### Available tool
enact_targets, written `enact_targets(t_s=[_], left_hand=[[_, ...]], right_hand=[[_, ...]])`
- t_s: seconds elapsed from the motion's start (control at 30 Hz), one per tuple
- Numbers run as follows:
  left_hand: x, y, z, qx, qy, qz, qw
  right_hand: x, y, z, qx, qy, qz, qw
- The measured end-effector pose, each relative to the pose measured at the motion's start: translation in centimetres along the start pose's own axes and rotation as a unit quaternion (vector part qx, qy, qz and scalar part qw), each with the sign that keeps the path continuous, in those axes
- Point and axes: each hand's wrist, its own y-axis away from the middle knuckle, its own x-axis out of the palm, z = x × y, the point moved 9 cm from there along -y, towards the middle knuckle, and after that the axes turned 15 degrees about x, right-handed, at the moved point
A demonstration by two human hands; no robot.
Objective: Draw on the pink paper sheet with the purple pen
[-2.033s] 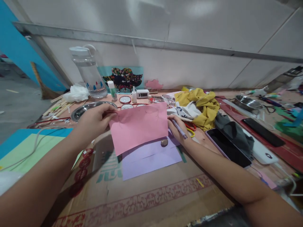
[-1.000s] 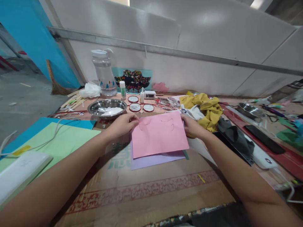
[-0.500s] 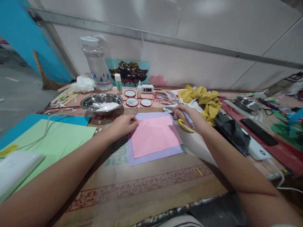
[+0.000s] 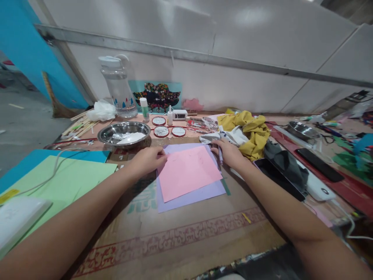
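Observation:
A pink sheet of paper (image 4: 190, 175) lies slightly turned on top of a larger purple sheet (image 4: 190, 200). Fingers drawn together, my left hand (image 4: 150, 159) pinches the upper left edge of the pink sheet; the exact grip is partly hidden. My right hand (image 4: 229, 153) is closed around a light purple pen (image 4: 220, 154) beside the right edge of the sheets, its fingertips near the purple corner. Faint marks show along the pink sheet's upper part.
Cardboard (image 4: 180, 249) lies beneath the sheets. At the back stand a steel bowl of white material (image 4: 125, 134), a water bottle (image 4: 119, 89), a glue stick (image 4: 144, 109) and small red-rimmed dishes (image 4: 161, 131). Yellow cloth (image 4: 252, 130) and a phone (image 4: 278, 177) lie right; green paper (image 4: 72, 175) left.
My right hand has moved left and down, closer to the sheets, with the pen turned more upright. The yellow scissor-like handle beside it is out of sight now. My left hand stays at the edge.

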Motion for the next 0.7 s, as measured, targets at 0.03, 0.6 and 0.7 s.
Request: enact_targets(t_s=[0.03, 0.6, 0.7], left_hand=[[-0.2, 0.1, -0.2, -0.001, -0.006, -0.001, 1.000], [7.4, 4.8, -14.3, 0.232, -0.191, 0.114, 0.947], [5.2, 4.8, -12.7, 0.164, -0.206, 0.133, 0.956]], right_hand=[[-0.2, 0.0, -0.1, 0.003, -0.003, -0.003, 1.000], [-3.1, 4.9, 7.8, 0.013, -0.208, 0.134, 0.969], [-1.6, 4.6, 7.4, 0.016, -0.274, 0.139, 0.952]])
